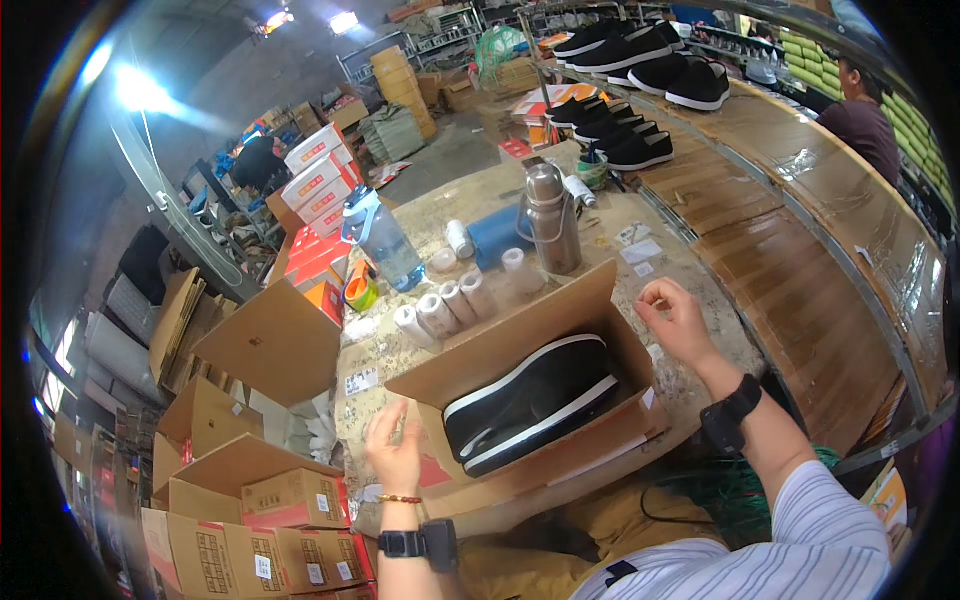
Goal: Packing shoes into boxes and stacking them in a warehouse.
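Note:
In front of me an open brown cardboard shoe box [425, 385] sits at the table's near edge, its lid flap standing up at the back. Inside lies a pair of black slip-on shoes [530, 400] with white soles, packed side by side. My left hand [394, 448] is raised beside the box's left end, fingers apart and nothing in them. Off the box's right end hovers my right hand [678, 318], its fingers curled together toward the thumb; whatever they pinch, if anything, is too small to make out. A small white label [648, 398] sticks to the box's right end.
Behind the box stand white rolls [437, 314], a blue water bottle [385, 240] and a steel flask [550, 220]. Brown cartons [255, 480] crowd the left side. Black shoes [640, 60] rest on the rack at right, where a person [865, 125] stands farther back.

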A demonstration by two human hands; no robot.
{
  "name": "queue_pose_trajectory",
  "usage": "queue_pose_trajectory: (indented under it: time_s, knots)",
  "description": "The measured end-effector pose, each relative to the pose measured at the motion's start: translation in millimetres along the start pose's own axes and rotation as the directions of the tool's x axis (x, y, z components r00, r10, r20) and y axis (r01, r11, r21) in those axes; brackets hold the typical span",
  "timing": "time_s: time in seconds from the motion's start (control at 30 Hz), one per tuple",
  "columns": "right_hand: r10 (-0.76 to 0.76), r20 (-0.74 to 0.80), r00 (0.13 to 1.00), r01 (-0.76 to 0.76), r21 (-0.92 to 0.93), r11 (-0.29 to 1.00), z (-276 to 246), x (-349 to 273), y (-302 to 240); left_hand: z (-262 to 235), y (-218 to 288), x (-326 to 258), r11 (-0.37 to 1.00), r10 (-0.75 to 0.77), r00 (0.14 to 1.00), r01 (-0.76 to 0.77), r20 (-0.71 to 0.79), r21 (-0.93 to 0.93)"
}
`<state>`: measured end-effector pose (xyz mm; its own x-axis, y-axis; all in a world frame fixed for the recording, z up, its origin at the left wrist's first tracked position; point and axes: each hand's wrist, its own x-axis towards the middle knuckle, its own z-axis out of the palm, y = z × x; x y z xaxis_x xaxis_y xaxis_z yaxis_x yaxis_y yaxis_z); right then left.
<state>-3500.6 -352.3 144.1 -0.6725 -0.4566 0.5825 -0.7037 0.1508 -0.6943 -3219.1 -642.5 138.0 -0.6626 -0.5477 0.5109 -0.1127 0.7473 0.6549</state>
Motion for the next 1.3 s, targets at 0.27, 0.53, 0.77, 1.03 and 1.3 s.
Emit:
queue_pose_trajectory:
  time_s: [0.27, 0.53, 0.77, 1.03, 1.3]
  knots:
    - [0.029, 0.131, 0.991, 0.018, -0.345, 0.938, 75, -32, 0, 66, -11, -8, 0.935, -0.138, 0.989, 0.109, -0.061, -0.338]
    - [-0.043, 0.208, 0.977, 0.054, -0.043, 0.998, 16, 12, 4, 5, -37, -21, 0.885, 0.3, 0.949, -0.313, 0.094, 0.343]
    - [-0.065, 0.888, 0.455, 0.571, -0.235, 0.786, 37, 13, -61, 20, 50, 5, 0.787, 0.008, 0.774, -0.396, 0.633, 0.474]
    - [-0.063, 0.913, 0.402, 0.475, -0.149, 0.867, 46, 26, -52, 20, 52, 14, 0.808, -0.127, 0.7, -0.338, 0.703, 0.482]
    - [0.05, 0.095, 0.994, -0.084, 0.404, 0.911, 55, -51, 19, 27, 52, -31, 0.851, 0.177, 0.844, -0.39, 0.506, 0.352]
